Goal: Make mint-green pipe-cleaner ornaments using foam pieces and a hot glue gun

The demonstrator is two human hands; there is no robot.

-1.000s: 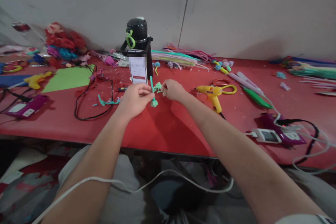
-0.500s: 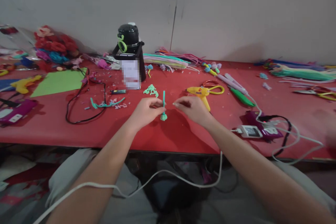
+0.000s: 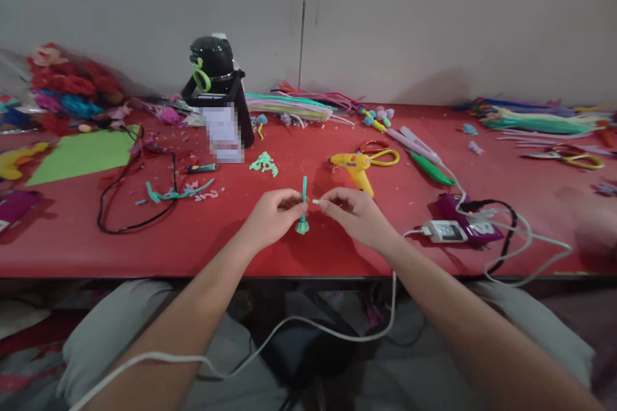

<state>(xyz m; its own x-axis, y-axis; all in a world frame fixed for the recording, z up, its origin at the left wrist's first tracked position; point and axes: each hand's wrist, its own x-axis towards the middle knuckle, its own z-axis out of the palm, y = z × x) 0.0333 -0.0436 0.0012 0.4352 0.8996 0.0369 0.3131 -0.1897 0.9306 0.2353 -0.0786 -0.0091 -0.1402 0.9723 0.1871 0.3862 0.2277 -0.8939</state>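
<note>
My left hand pinches a green pipe-cleaner stem upright between thumb and fingers. At its lower end, under the fingertips, hangs a small pale-green tufted head. A short way to the right, my right hand is closed in a pinch on a tiny pale-green piece, its tip pointing at the stem without touching it. Behind the hands lies a pile of short green cut pieces. A yellow glue gun rests just beyond my right hand.
Scissors with yellow handles lie behind the glue gun. A black bottle with a phone in front stands at back left. Pipe-cleaner bundles lie at back right. A purple box with cables is at right; a white cable crosses my lap.
My right hand now shows a small pale-green piece at its fingertips and is slightly nearer the stem. The view has turned a little to the right.
</note>
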